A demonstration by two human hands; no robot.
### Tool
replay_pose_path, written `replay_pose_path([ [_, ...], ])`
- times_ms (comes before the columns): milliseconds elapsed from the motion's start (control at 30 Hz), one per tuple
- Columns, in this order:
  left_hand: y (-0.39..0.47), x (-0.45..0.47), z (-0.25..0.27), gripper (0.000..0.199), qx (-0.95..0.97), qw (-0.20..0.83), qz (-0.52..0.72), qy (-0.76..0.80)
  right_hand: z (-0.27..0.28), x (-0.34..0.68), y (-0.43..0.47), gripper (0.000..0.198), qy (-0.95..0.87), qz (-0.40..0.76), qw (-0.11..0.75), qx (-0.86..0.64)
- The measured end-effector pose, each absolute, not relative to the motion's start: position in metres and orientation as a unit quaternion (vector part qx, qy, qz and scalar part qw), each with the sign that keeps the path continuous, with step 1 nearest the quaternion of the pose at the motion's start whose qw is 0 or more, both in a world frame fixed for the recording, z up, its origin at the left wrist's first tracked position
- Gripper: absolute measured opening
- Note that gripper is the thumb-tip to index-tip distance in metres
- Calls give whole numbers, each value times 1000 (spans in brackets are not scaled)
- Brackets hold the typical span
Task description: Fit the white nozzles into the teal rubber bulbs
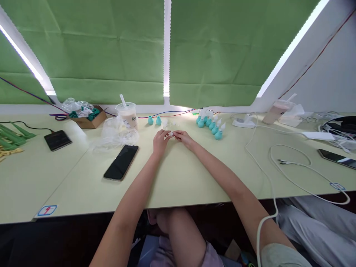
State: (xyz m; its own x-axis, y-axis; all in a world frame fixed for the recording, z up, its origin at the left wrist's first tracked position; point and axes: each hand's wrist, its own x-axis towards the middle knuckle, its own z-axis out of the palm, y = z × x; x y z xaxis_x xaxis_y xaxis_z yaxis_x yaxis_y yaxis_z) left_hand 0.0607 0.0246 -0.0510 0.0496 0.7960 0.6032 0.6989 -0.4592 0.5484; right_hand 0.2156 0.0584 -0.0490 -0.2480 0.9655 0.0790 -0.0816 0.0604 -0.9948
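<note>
Near the middle of the table, my left hand (160, 141) and my right hand (184, 138) meet fingertip to fingertip. Both pinch a small white piece (171, 133), mostly covered by the fingers, so its exact kind cannot be made out. Just beyond my left hand stand two small round teal pots (158, 121) with open necks. Several tiny whitish pieces (174, 124) lie behind my fingers. To the right of my right hand, a group of teal pots (218, 135) carries white pointed, flame-shaped tips.
A dark phone (121, 162) lies left of my left arm, near a plastic bag (118, 133) and a drink cup (127, 115). Further left are a cardboard box (90, 119) and a black device (57, 140). White cables (261, 167) and a power strip (243, 122) lie right.
</note>
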Motion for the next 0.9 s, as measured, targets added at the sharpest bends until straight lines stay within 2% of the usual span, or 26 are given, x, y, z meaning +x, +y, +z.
replay_pose_path([
  [133,23,64,-51,19,721,83,480,492,-51,216,55,38,-578,553,462,-384],
  [267,24,63,-48,19,677,116,539,487,-58,217,68,28,-595,507,467,-414],
  [367,26,59,-47,26,637,140,567,502,-62,227,91,18,-596,382,483,-515],
  [433,29,57,-47,30,615,152,570,523,-61,235,108,18,-601,277,473,-581],
  [500,31,55,-49,34,601,157,563,545,-59,241,123,20,-593,221,448,-631],
  [667,33,55,-51,36,618,136,522,572,-58,235,146,22,-571,166,408,-693],
  [900,25,61,-46,47,643,144,475,583,-62,227,156,9,-572,137,390,-709],
])
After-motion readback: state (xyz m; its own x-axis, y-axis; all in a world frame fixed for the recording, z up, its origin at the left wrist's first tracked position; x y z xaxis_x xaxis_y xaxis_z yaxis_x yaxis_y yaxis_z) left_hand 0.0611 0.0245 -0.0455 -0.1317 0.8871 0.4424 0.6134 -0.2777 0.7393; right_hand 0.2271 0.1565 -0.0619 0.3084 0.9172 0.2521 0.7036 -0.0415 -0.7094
